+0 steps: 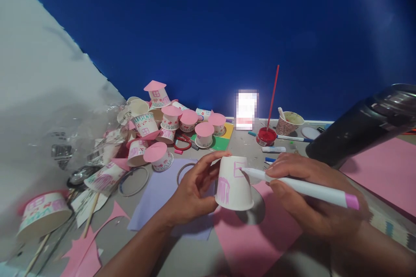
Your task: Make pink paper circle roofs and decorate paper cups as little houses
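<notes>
An upside-down white paper cup [234, 190] is held at the middle, tilted slightly. My left hand [198, 186] is closed round its left side, thumb low and fingers behind. On the cup are a pink-purple scribbled door shape and part of a window outline. In my right hand [305, 194] is a white felt-tip marker [312, 188] with a pink end, its tip touching the cup at the window outline. Below the cup lie pink paper [260, 242] and lilac paper [162, 199].
Several decorated cups with pink paper roofs [156, 153] crowd the left and back. Red-handled scissors [183, 143], a red paint pot [265, 136] with a stick and a patterned cup [289, 125] stand behind. A black bottle-like object [354, 125] leans at right. Pink scraps [82, 251] lie front left.
</notes>
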Tool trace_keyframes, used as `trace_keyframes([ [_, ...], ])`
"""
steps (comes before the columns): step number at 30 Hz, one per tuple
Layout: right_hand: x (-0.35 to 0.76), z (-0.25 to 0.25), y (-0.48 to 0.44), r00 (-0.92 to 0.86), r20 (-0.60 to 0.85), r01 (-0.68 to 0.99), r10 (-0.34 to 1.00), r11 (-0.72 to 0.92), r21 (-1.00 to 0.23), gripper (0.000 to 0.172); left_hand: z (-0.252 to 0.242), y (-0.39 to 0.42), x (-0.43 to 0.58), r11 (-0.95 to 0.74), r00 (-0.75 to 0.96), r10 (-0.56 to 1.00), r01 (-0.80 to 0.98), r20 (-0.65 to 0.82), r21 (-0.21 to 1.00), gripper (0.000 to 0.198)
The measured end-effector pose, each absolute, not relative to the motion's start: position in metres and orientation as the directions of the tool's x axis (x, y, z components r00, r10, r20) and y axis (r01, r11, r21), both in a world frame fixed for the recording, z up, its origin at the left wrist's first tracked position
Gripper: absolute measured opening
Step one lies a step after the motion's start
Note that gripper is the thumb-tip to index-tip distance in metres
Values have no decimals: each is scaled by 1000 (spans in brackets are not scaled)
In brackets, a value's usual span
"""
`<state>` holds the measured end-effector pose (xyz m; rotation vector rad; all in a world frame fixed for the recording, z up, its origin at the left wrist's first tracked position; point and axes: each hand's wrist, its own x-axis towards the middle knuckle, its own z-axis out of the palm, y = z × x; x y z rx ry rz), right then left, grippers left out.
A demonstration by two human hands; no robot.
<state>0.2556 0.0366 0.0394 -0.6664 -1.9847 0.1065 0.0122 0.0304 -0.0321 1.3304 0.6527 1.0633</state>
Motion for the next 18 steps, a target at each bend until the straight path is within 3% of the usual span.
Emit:
trace_keyframes([
  [8, 259, 35, 35, -294, 781, 461, 551, 798, -389, 13, -34, 33, 12, -91, 401, 893, -283, 205, 955, 76],
  [18, 257, 34, 37, -257, 822, 401, 509, 830, -388, 15, -32, 31, 13, -81, 418, 890, -249, 182, 965, 72],
])
